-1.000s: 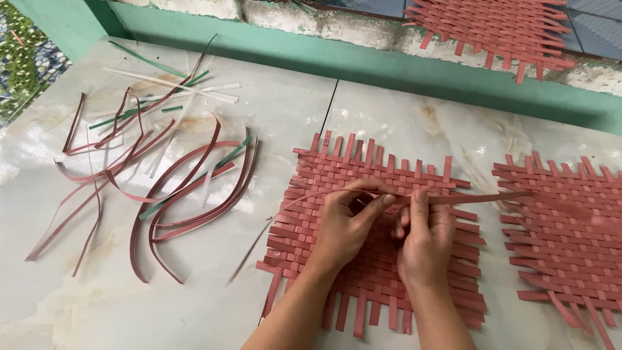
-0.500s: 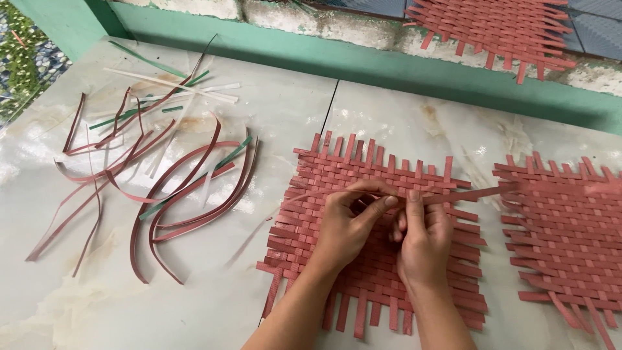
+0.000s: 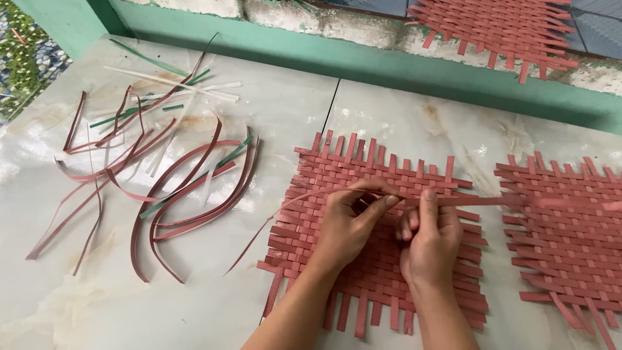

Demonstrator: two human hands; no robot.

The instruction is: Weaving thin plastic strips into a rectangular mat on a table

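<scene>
A red strip [image 3: 453, 201] is pinched between the thumbs and fingers of both hands over a half-woven red mat [image 3: 337, 181] on a pale marble-patterned tabletop [image 3: 214, 304]. The left hand [image 3: 346, 227] is closed on the strip near the mat's middle, fingertips pressed together around it; the right hand [image 3: 429, 241] is curled shut just beside it, with the thumb raised against the strip. From the hands the strip is stretched level to the right, across the mat's edge and over a second mat [image 3: 570, 240] lying near it; to the left a thinner tail is seen arcing down off the mat toward the tabletop.

Most of the mat under the hands is already plaited into a tight checker, with loose ends left sticking out on every side; by the look of it the edges are not yet trimmed or tucked, and the strip in hand is judged to be only partly laid in.

Further left, a spread of spare strips [image 3: 168, 194] in red, green and white is scattered well apart from the work, unused. Beyond, a green ledge [image 3: 363, 65] is seen running along the table's far side, and a third mat [image 3: 492, 26] is rested above it against the wall.
</scene>
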